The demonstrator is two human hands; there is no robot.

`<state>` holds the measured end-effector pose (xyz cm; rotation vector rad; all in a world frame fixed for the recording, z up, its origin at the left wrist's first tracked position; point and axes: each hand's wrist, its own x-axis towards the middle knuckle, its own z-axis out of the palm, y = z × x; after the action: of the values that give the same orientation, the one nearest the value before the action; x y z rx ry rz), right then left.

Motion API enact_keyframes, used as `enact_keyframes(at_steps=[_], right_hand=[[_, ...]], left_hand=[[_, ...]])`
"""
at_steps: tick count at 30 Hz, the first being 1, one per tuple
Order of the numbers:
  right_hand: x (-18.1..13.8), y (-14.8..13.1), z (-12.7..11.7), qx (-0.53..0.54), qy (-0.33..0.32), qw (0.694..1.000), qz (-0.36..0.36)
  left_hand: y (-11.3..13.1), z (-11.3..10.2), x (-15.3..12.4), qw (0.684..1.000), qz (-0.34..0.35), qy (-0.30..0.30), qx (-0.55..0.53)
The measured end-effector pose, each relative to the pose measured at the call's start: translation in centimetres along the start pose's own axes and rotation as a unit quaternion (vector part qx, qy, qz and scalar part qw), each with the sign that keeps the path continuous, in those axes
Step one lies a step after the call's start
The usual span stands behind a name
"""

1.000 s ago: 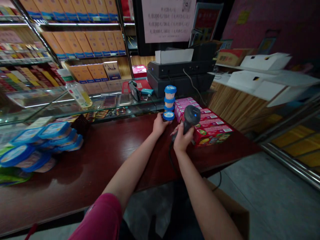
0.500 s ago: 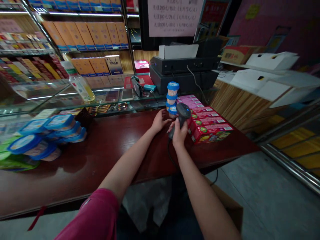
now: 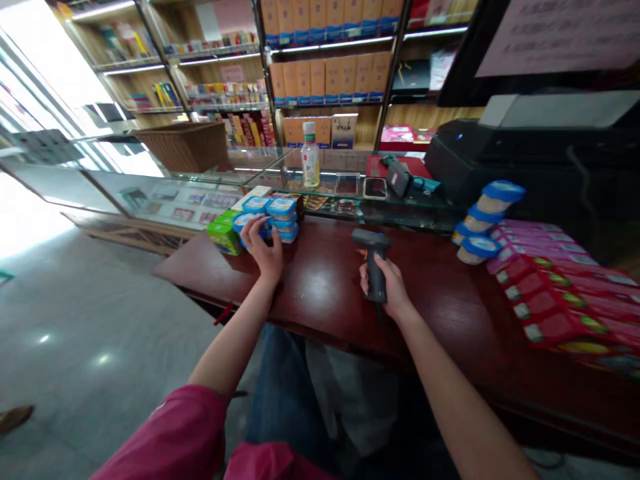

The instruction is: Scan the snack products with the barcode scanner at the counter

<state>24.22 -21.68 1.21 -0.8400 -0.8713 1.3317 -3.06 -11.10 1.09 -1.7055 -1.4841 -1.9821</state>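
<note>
Spreading open fingers over the blue-lidded tubs (image 3: 281,212) at the counter's (image 3: 320,283) far left, the left hand (image 3: 265,248) touches the stack; the right hand (image 3: 389,295) grips the scanner (image 3: 373,257) mid-counter. Clasping one tub's sides looks soundest.

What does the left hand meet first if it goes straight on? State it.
The stack of blue-lidded tubs; the left hand's fingertips seem to rest on it, though depth is unclear.

Nothing can be read: print on the paper sign (image 3: 560,33), orange shelf boxes (image 3: 320,77), blue-lidded tubs (image 3: 281,208) and red cartons (image 3: 550,320) is blurred.
</note>
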Motion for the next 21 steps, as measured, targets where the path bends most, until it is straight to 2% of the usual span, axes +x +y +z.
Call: enact_keyframes(at_steps=[1, 3, 6, 8, 13, 16, 19, 21], right_hand=[[0.3, 0.7, 1.5, 0.007, -0.016, 1.000, 0.009], [0.9, 2.1, 4.1, 0.017, -0.044, 0.999, 0.024], [1.4, 3.6, 6.8, 0.019, -0.069, 0.997, 0.042], [1.4, 4.1, 7.4, 0.009, -0.080, 0.995, 0.053], [0.9, 4.1, 6.8, -0.008, -0.072, 0.996, 0.055], [0.8, 3.7, 6.0, -0.013, -0.056, 0.998, 0.039], [1.0, 3.3, 5.1, -0.024, -0.039, 0.999, 0.029], [1.1, 3.0, 4.3, -0.024, -0.029, 0.999, 0.027]], left_hand=[[-1.1, -1.1, 0.6, 0.999, -0.028, 0.040, 0.020], [-2.9, -2.9, 1.5, 0.994, -0.071, 0.061, 0.055], [-4.7, -4.1, 2.3, 0.990, -0.111, 0.017, 0.085], [-5.4, -4.0, 2.5, 0.987, -0.125, -0.005, 0.097], [-5.9, -3.1, 2.4, 0.987, -0.120, -0.030, 0.100], [-5.7, -3.5, 2.5, 0.987, -0.120, -0.025, 0.102], [-4.8, -4.1, 2.3, 0.991, -0.104, -0.028, 0.079], [-3.5, -4.0, 1.6, 0.995, -0.089, -0.039, 0.026]])
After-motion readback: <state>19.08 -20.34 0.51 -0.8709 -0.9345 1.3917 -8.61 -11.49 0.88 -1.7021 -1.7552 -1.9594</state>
